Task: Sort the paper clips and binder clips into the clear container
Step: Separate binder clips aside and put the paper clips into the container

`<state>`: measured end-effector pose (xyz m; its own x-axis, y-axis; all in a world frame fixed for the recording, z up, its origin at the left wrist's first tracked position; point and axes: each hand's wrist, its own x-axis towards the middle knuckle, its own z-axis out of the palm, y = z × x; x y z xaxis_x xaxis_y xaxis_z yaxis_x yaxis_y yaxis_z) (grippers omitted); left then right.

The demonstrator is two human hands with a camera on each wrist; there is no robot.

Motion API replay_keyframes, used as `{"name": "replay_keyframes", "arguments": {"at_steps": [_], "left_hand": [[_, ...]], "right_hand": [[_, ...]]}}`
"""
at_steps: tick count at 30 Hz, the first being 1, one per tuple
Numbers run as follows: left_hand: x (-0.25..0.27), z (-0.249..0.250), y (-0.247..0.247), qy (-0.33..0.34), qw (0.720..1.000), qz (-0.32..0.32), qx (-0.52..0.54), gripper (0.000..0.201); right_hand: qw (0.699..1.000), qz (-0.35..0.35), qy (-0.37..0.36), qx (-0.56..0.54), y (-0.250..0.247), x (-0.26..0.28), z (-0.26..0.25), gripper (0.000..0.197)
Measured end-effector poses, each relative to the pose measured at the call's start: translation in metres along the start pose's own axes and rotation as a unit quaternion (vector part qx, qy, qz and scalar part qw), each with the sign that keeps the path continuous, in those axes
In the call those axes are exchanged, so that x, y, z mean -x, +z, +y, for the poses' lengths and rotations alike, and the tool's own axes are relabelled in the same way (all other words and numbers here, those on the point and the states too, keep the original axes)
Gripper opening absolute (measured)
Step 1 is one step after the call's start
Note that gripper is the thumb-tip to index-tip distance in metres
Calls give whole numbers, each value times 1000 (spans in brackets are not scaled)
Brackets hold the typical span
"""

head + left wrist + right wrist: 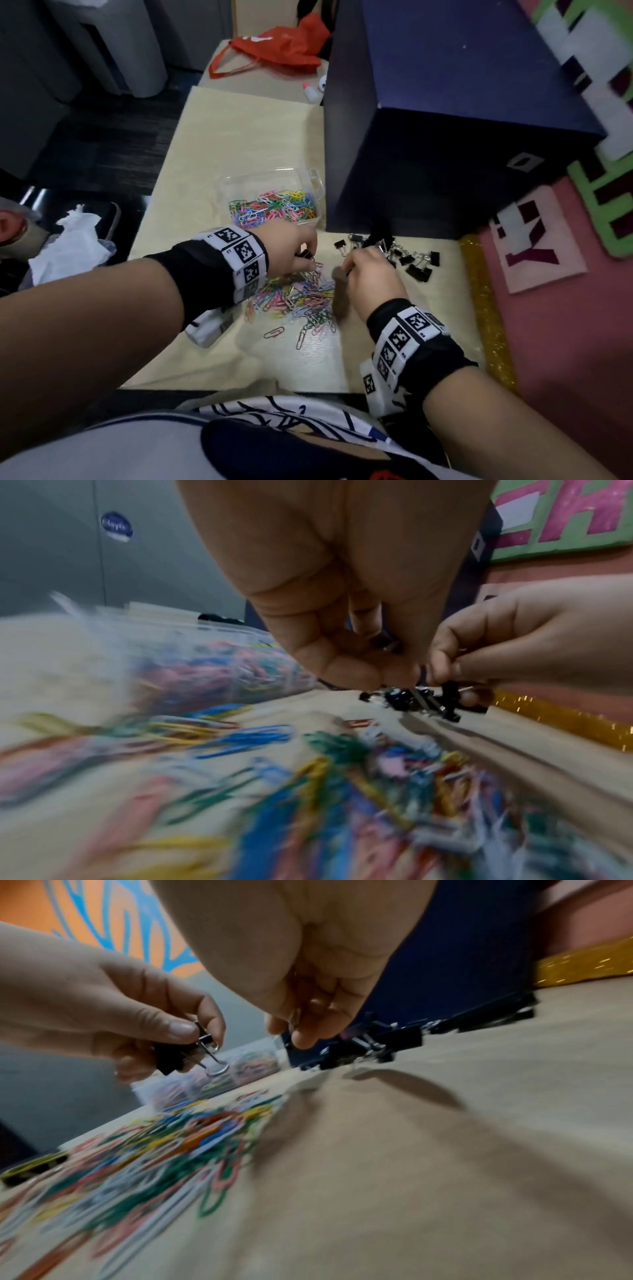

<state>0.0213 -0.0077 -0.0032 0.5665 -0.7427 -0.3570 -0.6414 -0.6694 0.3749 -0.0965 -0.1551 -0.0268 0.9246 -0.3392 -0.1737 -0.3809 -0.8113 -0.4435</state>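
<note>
Here I have my left hand [143,1031] pinching a black binder clip [181,1053] lifted from the paper clips [294,298] on the desk [239,137], presumably bound for the clear container [236,185], while my right hand [371,277] pinches something I cannot identify

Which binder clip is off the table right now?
The black binder clip pinched in the left hand, silver handles sticking out. The other binder clips lie loose on the table.

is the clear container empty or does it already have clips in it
Partly filled: the clear container holds a layer of coloured paper clips. No black binder clips are visible inside.
</note>
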Motion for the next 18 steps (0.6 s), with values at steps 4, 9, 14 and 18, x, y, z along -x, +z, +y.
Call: {"name": "replay_keyframes", "arguments": {"at_steps": [4, 9, 14, 18], "left_hand": [[-21, 25, 1, -6, 993, 56, 108, 37], [-25, 35, -3, 12, 985, 44, 166, 61], [-3, 3, -6, -4, 997, 16, 75, 29], [22, -32, -11, -75, 997, 1, 29, 14]], "right_hand": [[994, 75, 69, -41, -16, -4, 20, 26], [989, 111, 88, -31, -13, -5, 27, 37], [994, 103, 6, 38, -1, -2, 10, 34], [994, 16, -91, 61, 12, -6, -17, 27]]}}
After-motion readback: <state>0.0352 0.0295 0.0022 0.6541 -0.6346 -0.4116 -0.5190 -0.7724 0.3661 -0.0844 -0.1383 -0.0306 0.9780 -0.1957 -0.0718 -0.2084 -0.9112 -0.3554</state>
